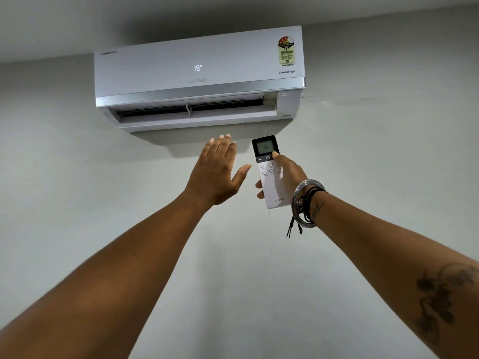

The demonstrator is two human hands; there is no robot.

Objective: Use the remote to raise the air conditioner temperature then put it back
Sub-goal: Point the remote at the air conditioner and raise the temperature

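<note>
Your right hand (283, 177) is wrapped around the remote (269, 172) just right of centre frame, thumb resting by the black strip under its small screen, which reads 19 — the same figure glowing on the air conditioner (199, 76) in the upper middle. To raise the setting cleanly, keep the remote's top end aimed at the unit, press the up key one firm tap at a time, and check both displays climb together before you lower your arm. Which key your thumb covers I cannot tell. Your left hand (216, 172) is empty, fingers spread and extended, palm turned toward the louvre — raised just beside the remote, not touching it. Both arms reach up and forward, nearly straight.
</note>
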